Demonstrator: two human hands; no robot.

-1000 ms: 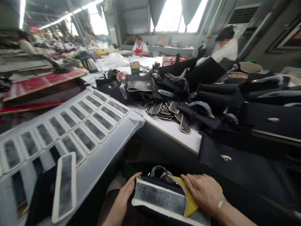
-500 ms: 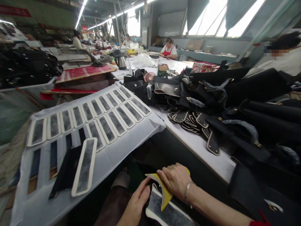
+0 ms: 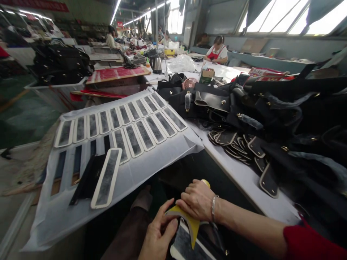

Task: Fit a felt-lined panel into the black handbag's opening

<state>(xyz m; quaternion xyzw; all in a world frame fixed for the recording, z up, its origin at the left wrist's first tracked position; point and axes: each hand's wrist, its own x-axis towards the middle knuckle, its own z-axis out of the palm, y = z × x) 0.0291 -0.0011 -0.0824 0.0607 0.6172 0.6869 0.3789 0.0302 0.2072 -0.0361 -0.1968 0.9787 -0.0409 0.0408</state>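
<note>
My right hand [image 3: 197, 199] is closed on a yellow scraper [image 3: 189, 221] and presses it onto a grey, white-edged strip piece [image 3: 187, 245] that lies on a black bag part in my lap. My left hand [image 3: 158, 234] grips the near end of that strip piece, fingers curled by the scraper's tip. A bracelet sits on my right wrist and the sleeve is red.
A white sheet [image 3: 141, 166] to the left carries rows of several grey strip pieces [image 3: 143, 134], one loose strip [image 3: 106, 178] beside a black part [image 3: 87, 179]. Black bags [image 3: 271, 108] and leather tabs [image 3: 241, 144] pile on the table at right. Other people work at far tables.
The view has swung left and the strip piece has slid lower in frame. My right hand has drawn the scraper toward the strip's near end, closer to my left hand.
</note>
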